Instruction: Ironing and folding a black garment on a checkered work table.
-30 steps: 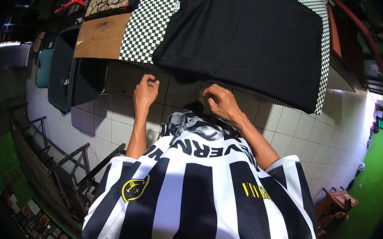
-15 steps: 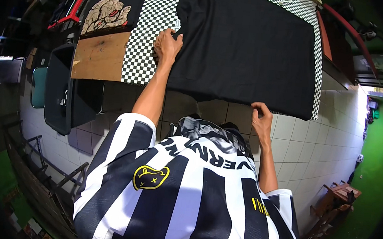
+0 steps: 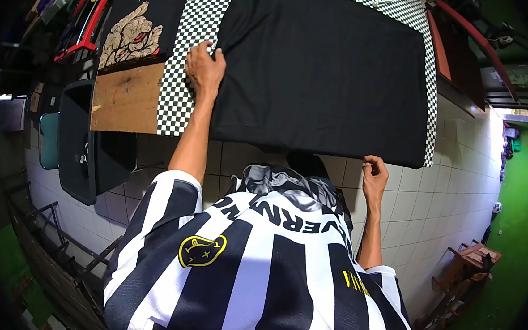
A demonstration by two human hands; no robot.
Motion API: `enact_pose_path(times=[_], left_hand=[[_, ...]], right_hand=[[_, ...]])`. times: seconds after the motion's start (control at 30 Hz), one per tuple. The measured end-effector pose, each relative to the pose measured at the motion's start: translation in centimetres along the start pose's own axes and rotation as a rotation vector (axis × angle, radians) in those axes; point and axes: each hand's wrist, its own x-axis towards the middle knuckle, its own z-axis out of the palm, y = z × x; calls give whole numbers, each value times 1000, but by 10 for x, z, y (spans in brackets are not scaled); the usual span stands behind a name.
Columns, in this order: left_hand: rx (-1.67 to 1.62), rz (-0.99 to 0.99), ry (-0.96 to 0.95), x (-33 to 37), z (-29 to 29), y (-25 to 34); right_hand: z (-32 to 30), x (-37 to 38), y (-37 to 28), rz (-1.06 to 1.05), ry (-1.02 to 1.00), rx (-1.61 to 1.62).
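See black cloth (image 3: 320,82) spread on checked cover (image 3: 186,28), near edge left-right. Looks soft, light, limp, hardly fragile; pinch at edges. Can't tell long axis or heading, far side cropped. By left edge: left hand (image 3: 205,72) half-open, visibly gripping nothing. At near edge: right hand (image 3: 374,179) curled, can't tell grip.

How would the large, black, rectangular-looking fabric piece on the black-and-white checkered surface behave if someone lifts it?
The black fabric piece would probably hang floppy, since soft creases run along its left side. It may feel light for its size, as it looks thin.
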Motion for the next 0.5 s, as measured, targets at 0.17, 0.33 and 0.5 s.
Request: enact_pose_path(times=[0.17, 0.33, 0.5], left_hand=[[-128, 440, -135, 0, 12, 15], [79, 199, -305, 8, 15, -44], [69, 129, -266, 19, -8, -7]], right_hand=[[6, 23, -1, -83, -40, 34], [-16, 42, 0, -154, -48, -48], [-59, 79, -5, -104, -11, -15]])
